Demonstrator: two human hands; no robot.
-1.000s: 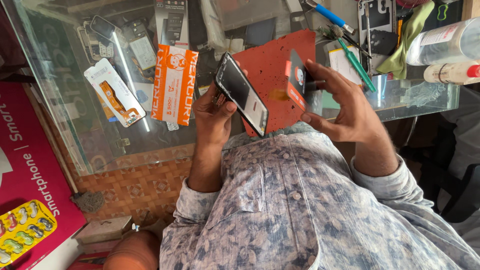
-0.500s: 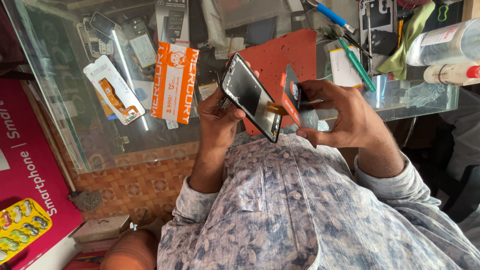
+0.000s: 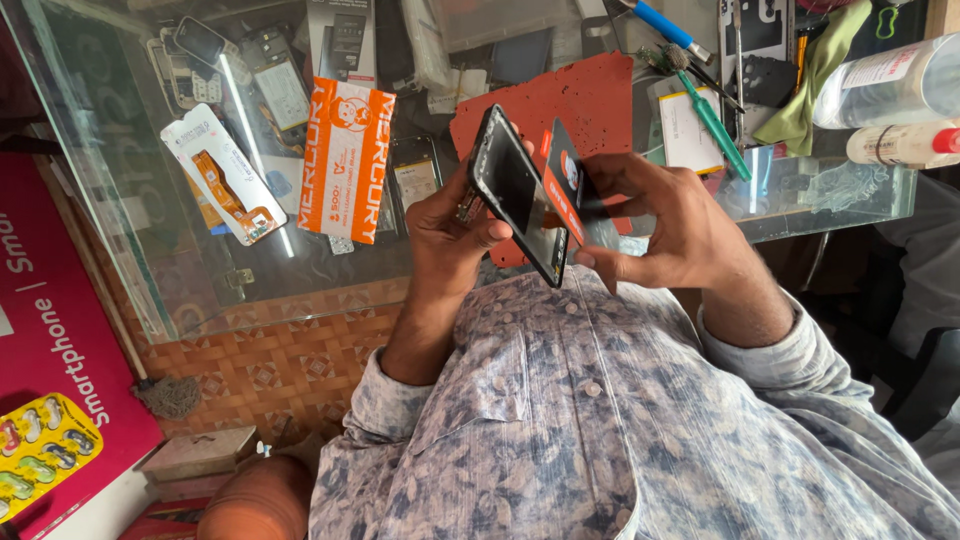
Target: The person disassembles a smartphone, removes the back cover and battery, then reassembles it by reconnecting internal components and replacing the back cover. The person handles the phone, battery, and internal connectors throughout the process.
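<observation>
Left hand (image 3: 450,225) fingers clamped on a black phone (image 3: 520,195), tilted on edge above the glass counter's (image 3: 300,270) near edge; right hand (image 3: 670,225) pinches an orange-black card (image 3: 565,190) against it.

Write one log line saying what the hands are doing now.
left hand: holds phone | right hand: holds orange card at phone's edge

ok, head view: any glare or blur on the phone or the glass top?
Head view: daylight glare streaks the glass top, washing out the items under it; the phone between the left hand and right hand is sharp, screen dark; wide-angle bend at the edges.
</observation>
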